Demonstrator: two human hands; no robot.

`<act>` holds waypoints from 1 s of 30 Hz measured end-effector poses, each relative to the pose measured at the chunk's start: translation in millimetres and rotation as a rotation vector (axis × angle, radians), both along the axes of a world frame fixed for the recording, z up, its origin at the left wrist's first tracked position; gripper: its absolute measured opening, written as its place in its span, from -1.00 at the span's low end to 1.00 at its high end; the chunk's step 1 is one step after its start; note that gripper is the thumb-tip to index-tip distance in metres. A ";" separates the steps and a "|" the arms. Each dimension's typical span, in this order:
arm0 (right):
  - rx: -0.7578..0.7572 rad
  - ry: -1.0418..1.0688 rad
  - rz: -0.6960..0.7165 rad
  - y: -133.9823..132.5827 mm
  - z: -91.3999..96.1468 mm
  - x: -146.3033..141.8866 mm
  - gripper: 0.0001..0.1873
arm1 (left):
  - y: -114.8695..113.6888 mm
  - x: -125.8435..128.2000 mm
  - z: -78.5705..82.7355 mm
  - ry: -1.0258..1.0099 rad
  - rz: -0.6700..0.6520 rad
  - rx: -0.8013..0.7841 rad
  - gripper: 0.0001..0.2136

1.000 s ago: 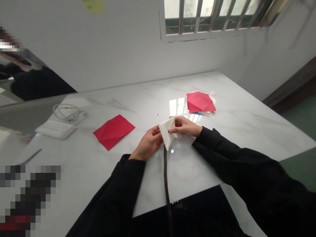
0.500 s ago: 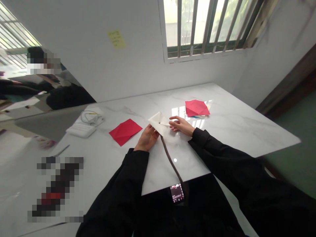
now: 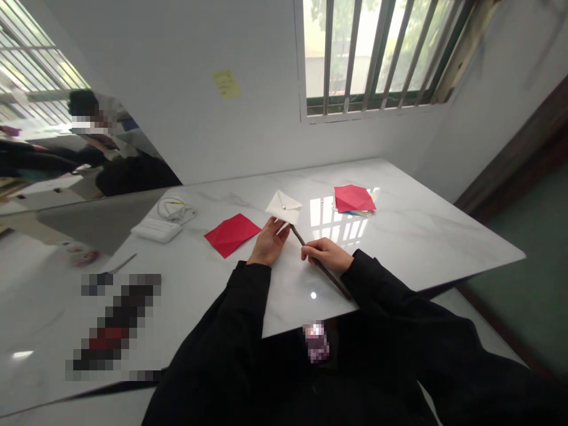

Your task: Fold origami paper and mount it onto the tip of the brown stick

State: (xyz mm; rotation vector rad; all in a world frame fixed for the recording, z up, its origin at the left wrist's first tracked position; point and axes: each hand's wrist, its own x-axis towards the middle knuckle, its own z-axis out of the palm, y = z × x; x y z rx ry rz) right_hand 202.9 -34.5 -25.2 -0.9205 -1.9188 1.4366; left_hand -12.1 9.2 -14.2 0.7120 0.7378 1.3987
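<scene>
My left hand [image 3: 268, 241] pinches a white folded paper [image 3: 282, 205] at its lower edge, from beneath. The folds meet near the paper's middle, where a small dark dot like a pin head shows. From the paper's lower corner a thin brown stick [image 3: 329, 274] slants down to the right, towards the table's front edge. My right hand [image 3: 327, 253] is closed around the upper part of this stick, with the fingers curled. How the stick joins the paper is hidden. A red paper sheet [image 3: 231, 235] with creases lies just left of my left hand.
Another red sheet [image 3: 354, 199] tops a small paper pile at the back right. A white box-like object [image 3: 156, 230] with a cable [image 3: 174, 208] lies at the back left. A blurred dark item [image 3: 118, 322] is at left. A person [image 3: 86, 112] appears far left.
My right hand has left the paper's right side, moved down and closed on the stick. The stick has swung to the right at its lower end. My left hand still holds the paper.
</scene>
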 end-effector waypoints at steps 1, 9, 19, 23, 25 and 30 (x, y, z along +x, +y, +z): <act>-0.003 0.008 -0.030 2.2 -0.8 0.0 -0.44 | -2.1 1.4 1.2 0.030 -0.055 -0.009 -0.64; 0.026 -0.074 -0.073 7.2 -0.7 -4.4 -0.50 | -14.7 17.6 0.4 0.322 -0.137 0.074 -0.57; -0.234 0.259 -0.451 42.4 -5.3 2.4 -0.35 | -10.5 10.1 -1.4 0.304 0.006 -0.012 -0.37; -0.188 0.386 -0.755 72.8 -8.5 7.3 -0.53 | -11.0 7.9 -1.2 0.324 -0.027 -0.003 -0.38; -0.159 0.352 -0.747 86.2 -8.3 10.3 -0.52 | -12.3 7.8 -0.4 0.338 -0.048 -0.003 -0.38; -0.094 0.368 -0.619 100.6 -9.7 17.3 -0.26 | -14.5 5.8 1.3 0.407 -0.087 -0.001 -0.41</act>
